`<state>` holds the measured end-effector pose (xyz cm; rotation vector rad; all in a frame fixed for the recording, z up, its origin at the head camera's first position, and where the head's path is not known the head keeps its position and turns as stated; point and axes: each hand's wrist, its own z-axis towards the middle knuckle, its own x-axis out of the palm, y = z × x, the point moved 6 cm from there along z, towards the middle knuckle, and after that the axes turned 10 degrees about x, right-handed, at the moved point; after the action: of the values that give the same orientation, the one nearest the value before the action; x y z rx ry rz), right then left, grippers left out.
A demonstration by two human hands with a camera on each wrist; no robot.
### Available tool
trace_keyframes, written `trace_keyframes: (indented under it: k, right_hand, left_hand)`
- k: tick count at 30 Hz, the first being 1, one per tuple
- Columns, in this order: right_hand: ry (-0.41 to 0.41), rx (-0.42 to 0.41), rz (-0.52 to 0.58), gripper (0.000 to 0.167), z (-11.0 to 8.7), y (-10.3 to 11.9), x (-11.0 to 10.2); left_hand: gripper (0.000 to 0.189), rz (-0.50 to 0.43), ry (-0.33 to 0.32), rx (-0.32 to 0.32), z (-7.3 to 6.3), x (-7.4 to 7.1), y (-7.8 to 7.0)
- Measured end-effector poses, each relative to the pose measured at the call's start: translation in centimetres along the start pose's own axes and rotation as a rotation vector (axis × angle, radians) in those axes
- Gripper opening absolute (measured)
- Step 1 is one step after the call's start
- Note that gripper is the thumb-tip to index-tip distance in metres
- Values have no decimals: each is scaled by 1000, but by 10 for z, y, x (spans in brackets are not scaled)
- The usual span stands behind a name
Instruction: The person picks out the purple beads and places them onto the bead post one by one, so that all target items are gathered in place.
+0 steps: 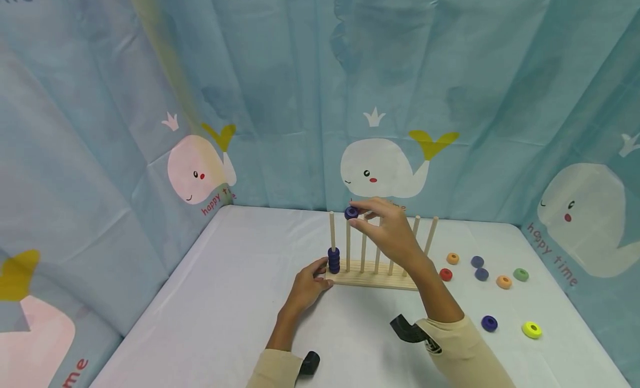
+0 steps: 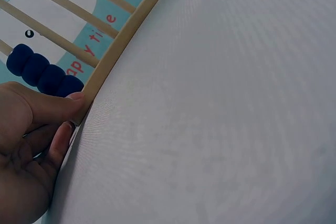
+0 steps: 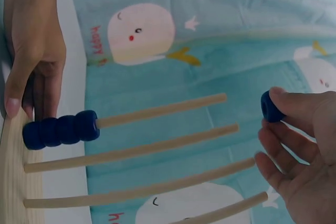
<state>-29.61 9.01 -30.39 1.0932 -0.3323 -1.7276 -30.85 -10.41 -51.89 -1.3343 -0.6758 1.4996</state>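
My right hand [image 1: 392,232] pinches a dark blue ring-shaped bead [image 3: 270,107] between thumb and fingers. In the head view the bead overlaps the top of the second peg [image 1: 348,246] from the left; the right wrist view shows a gap between bead and peg tips. Several dark blue beads [image 2: 44,70] sit stacked at the bottom of the leftmost peg [image 3: 163,111]. My left hand [image 1: 306,286] grips the left end of the wooden base [image 1: 372,278], thumb on its near edge. Behind my right hand, parts of the middle pegs are hidden.
Loose beads lie right of the rack: two orange [image 1: 453,258] [image 1: 504,282], one red [image 1: 445,274], one green [image 1: 521,274], one yellow [image 1: 531,329] and several blue [image 1: 489,323]. A whale-print curtain [image 1: 280,154] surrounds the white table [image 1: 210,299].
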Motion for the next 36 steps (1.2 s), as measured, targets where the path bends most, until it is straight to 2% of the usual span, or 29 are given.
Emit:
trace_keyframes:
  k: [6,16,23,36]
  right_hand:
    - [-19,-3,-59,36,6,3,7]
    - [21,45,-80,35,14,0,23]
    - [45,41,-95,35,16,1,33]
    - [43,69,-143,35,22,1,40]
  left_hand:
    - [61,3,0,5,1,1,2]
    - [61,14,-4,6,2,1,4]
    - [60,18,-4,10,2,0,3]
    - [61,33,2,16,1,0,3]
